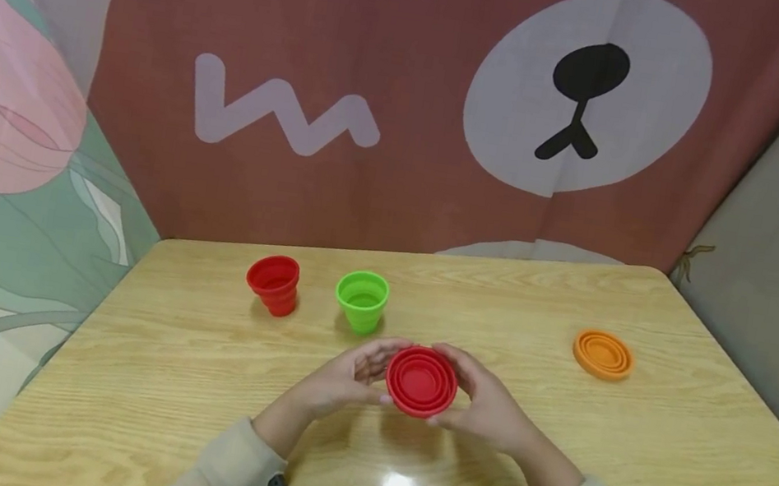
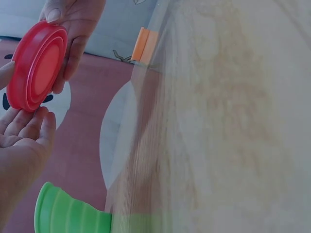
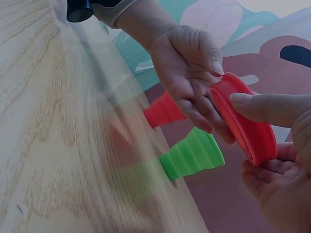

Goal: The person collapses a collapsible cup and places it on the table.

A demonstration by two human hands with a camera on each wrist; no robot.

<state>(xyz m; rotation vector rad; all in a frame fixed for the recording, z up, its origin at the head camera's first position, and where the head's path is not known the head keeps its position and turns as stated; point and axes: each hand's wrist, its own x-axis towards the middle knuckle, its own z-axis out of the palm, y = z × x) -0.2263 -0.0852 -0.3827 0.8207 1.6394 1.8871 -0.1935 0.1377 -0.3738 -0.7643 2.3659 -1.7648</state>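
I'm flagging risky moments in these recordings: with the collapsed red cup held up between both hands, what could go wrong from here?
1. The collapsed red cup is held by its edges above the table, between the left hand and right hand, so it might drop if either loosens its hold.
2. The expanded green cup stands just beyond the left hand, so a forward move could knock it over.

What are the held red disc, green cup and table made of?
Red disc and green cup: probably silicone or soft plastic, satin; smooth, evenly coloured, with stepped rings. Table: wood or wood-look laminate, glossy; grain shows, light reflects.
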